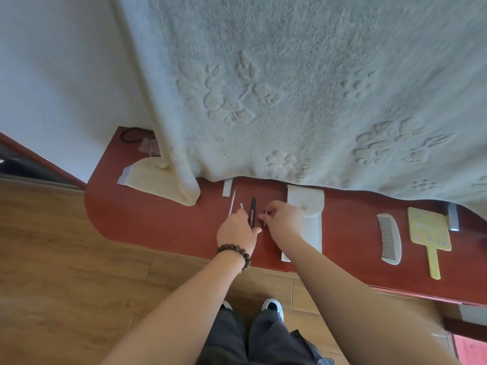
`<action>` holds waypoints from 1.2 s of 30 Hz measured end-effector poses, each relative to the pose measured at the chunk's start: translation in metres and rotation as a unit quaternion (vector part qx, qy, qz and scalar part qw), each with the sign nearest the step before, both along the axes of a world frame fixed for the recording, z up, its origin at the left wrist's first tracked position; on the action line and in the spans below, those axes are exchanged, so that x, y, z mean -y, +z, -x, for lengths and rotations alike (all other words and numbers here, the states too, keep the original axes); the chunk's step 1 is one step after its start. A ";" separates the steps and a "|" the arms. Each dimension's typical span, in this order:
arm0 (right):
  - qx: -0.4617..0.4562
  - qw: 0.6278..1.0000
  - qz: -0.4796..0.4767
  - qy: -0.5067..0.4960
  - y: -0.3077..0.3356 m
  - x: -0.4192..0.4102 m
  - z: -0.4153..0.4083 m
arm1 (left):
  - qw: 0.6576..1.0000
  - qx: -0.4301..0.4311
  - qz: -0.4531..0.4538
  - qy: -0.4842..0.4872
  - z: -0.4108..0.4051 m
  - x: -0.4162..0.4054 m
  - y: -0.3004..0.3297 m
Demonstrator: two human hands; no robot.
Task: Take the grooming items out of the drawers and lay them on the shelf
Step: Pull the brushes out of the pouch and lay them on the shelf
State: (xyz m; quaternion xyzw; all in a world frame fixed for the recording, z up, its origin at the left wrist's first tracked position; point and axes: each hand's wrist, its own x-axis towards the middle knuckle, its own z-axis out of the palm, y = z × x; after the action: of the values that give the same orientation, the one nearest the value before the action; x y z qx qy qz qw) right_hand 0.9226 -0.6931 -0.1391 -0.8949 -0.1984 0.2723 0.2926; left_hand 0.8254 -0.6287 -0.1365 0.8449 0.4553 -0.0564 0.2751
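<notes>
Both my hands rest on the red-brown shelf point(147, 222). My left hand point(237, 229), with a bead bracelet on the wrist, lies over the lower end of a thin dark stick-shaped tool point(253, 206), fingers curled. My right hand point(283, 218) pinches a small dark item point(265, 214) just to the right of that tool. Two slim white tools point(232, 205) lie side by side to the left. A white snap pouch point(307, 206) lies under my right wrist. Farther right lie a white comb point(390, 238) and a yellow hand mirror point(428, 233).
A large cream towel point(290, 88) hangs over the back of the shelf and hides its rear. A folded cream cloth point(150, 177), a black hair tie point(131, 134) and a small white strip point(227, 187) lie at the left. Wooden floor lies below.
</notes>
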 end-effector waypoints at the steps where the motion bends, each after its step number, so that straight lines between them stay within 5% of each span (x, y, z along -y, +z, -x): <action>1: 0.000 1.000 0.002 0.002 -0.001 0.000 0.000 | 1.000 -0.002 -0.002 0.003 0.000 0.000 -0.001; 10: 0.002 0.999 -0.032 0.003 0.008 0.011 0.000 | 1.000 0.000 -0.009 -0.005 0.003 0.000 0.000; 21: 0.132 0.991 -0.029 -0.002 0.013 0.081 -0.056 | 0.996 0.074 -0.052 -0.024 0.006 0.004 0.016; 27: 0.110 0.988 0.026 0.103 0.005 0.082 -0.068 | 0.987 0.136 -0.042 -0.080 -0.015 0.026 0.022; 36: 0.098 0.989 0.054 0.096 -0.005 0.074 -0.070 | 0.989 0.126 -0.008 -0.073 -0.016 0.043 0.014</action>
State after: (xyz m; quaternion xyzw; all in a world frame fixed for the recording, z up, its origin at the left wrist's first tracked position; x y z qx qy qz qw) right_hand 0.9930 -0.7667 -0.1439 -0.9087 -0.2959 0.2204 0.1955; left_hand 0.8417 -0.6716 -0.1227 0.8784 0.3543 0.0340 0.3191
